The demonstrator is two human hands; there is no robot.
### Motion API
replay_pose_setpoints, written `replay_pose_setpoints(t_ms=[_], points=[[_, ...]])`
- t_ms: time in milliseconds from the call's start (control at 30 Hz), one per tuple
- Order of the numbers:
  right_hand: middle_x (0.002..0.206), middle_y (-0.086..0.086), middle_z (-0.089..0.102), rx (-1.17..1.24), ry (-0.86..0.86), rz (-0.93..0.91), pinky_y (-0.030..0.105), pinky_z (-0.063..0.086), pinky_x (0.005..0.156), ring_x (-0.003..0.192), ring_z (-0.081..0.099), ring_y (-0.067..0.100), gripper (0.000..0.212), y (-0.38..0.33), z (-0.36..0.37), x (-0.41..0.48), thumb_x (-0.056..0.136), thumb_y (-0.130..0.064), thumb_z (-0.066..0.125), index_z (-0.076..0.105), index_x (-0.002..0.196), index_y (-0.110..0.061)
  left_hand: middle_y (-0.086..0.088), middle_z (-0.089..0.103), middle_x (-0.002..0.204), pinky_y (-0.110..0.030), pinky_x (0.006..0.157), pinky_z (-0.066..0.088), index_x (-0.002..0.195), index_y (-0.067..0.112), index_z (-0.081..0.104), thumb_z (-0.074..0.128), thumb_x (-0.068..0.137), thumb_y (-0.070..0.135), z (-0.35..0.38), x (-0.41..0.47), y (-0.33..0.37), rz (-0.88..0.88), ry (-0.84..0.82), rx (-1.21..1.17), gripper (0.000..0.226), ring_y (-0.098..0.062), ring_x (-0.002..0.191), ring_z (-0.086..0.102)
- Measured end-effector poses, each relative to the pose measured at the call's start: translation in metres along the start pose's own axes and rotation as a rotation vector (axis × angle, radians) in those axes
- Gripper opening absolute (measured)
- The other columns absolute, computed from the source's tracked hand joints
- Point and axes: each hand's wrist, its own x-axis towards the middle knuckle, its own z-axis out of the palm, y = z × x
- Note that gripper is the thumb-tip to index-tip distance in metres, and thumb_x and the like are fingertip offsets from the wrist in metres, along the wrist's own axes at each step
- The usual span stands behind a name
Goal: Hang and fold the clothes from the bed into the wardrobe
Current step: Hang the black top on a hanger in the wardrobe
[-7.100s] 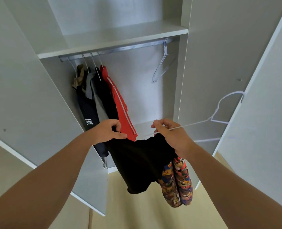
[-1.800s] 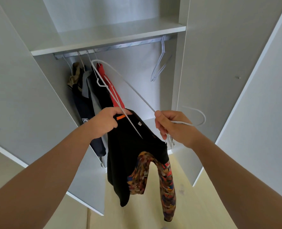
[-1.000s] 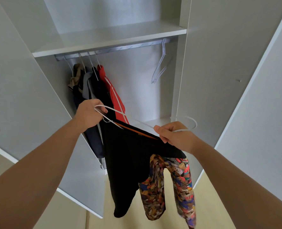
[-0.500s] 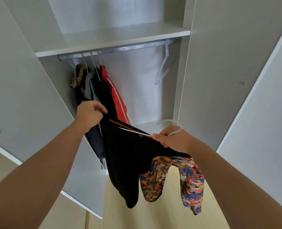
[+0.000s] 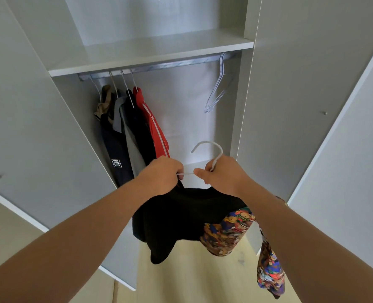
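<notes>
Hands are both clenching round a white hanger [image 5: 205,142]: the left hand [image 5: 160,174] is gripping its wire where the collar of the black top [image 5: 181,215] is rising to meet it, and the right hand [image 5: 223,174] is pinching the neck under the hook. The top is hanging just below both hands, its patterned sleeves [image 5: 227,235] drooping under the right forearm. Beyond, hung clothes [image 5: 128,127] are crowding the left end of the wardrobe rail [image 5: 170,65], with empty hangers [image 5: 216,90] dangling at its right end.

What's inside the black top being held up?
A white hanger: only its hook and a short wire between the left hand and right hand show above the top. Its arms are covered by fabric.
</notes>
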Motion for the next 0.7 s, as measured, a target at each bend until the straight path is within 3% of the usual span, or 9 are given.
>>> replay_pose_setpoints(t_ms=[100, 200, 267, 333, 400, 500, 600, 700], points=[[0.056, -0.001, 0.064, -0.019, -0.021, -0.034, 0.028, 0.05, 0.058, 0.054, 0.061, 0.013, 0.055, -0.002, -0.002, 0.0, 0.096, -0.059, 0.052, 0.069, 0.064, -0.016, 0.005, 0.071, 0.097, -0.031, 0.08, 0.057, 0.102, 0.022, 0.072, 0.054, 0.099, 0.02, 0.003, -0.002, -0.001, 0.082, -0.09, -0.008, 0.018, -0.01, 0.084, 0.065], [0.046, -0.008, 0.051, -0.002, -0.008, -0.037, 0.022, 0.039, 0.051, 0.045, 0.052, 0.006, 0.05, -0.005, -0.007, 0.001, 0.094, -0.061, 0.054, 0.063, 0.064, -0.022, 0.005, 0.062, 0.075, -0.028, 0.062, 0.047, 0.087, 0.022, 0.061, 0.051, 0.104, 0.031, 0.003, 0.001, -0.012, 0.087, -0.016, -0.011, 0.022, -0.012, 0.065, 0.058], [0.059, -0.01, 0.054, 0.028, 0.015, -0.051, 0.022, 0.038, 0.055, 0.056, 0.054, 0.004, 0.04, -0.002, -0.016, 0.001, 0.092, -0.061, 0.058, 0.058, 0.07, -0.027, 0.009, 0.059, 0.073, -0.025, 0.057, 0.04, 0.092, 0.025, 0.061, 0.052, 0.105, 0.029, -0.001, 0.005, -0.021, 0.06, 0.091, -0.048, 0.016, -0.014, 0.065, 0.058], [0.08, -0.012, 0.059, -0.015, 0.024, -0.07, 0.027, 0.046, 0.066, 0.073, 0.058, 0.007, 0.027, 0.006, -0.03, 0.001, 0.09, -0.059, 0.062, 0.058, 0.083, -0.033, 0.011, 0.061, 0.075, -0.023, 0.057, 0.038, 0.096, 0.025, 0.064, 0.054, 0.104, 0.029, -0.005, 0.008, -0.029, 0.03, 0.189, -0.112, 0.013, -0.011, 0.065, 0.059], [0.098, -0.009, 0.062, -0.137, -0.013, -0.016, 0.035, 0.052, 0.08, 0.088, 0.06, 0.013, 0.03, 0.018, -0.043, -0.001, 0.09, -0.062, 0.06, 0.059, 0.101, -0.034, 0.013, 0.062, 0.075, -0.02, 0.057, 0.037, 0.094, 0.026, 0.065, 0.056, 0.103, 0.03, -0.01, 0.009, -0.033, 0.008, 0.264, -0.162, 0.014, -0.004, 0.064, 0.058], [0.094, -0.002, 0.063, -0.221, -0.021, 0.089, 0.039, 0.055, 0.08, 0.087, 0.062, 0.02, 0.041, 0.028, -0.046, -0.005, 0.096, -0.064, 0.047, 0.062, 0.11, -0.029, 0.013, 0.06, 0.076, -0.02, 0.06, 0.037, 0.089, 0.024, 0.069, 0.059, 0.101, 0.03, -0.017, 0.012, -0.034, 0.014, 0.325, -0.172, 0.017, -0.005, 0.068, 0.057], [0.096, 0.001, 0.064, -0.209, 0.031, 0.082, 0.04, 0.056, 0.079, 0.085, 0.063, 0.023, 0.033, 0.026, -0.039, -0.009, 0.102, -0.053, 0.044, 0.062, 0.116, -0.029, 0.01, 0.058, 0.082, -0.024, 0.066, 0.042, 0.09, 0.021, 0.071, 0.06, 0.101, 0.028, -0.02, 0.012, -0.03, 0.031, 0.339, -0.143, 0.016, -0.008, 0.076, 0.056], [0.106, 0.003, 0.065, -0.093, 0.066, -0.016, 0.041, 0.056, 0.082, 0.091, 0.062, 0.022, 0.023, 0.023, -0.03, -0.011, 0.102, -0.027, 0.047, 0.064, 0.118, -0.027, 0.012, 0.055, 0.077, -0.027, 0.065, 0.04, 0.079, 0.026, 0.064, 0.059, 0.101, 0.025, -0.02, 0.012, -0.022, 0.037, 0.343, -0.125, 0.022, -0.007, 0.072, 0.054]])
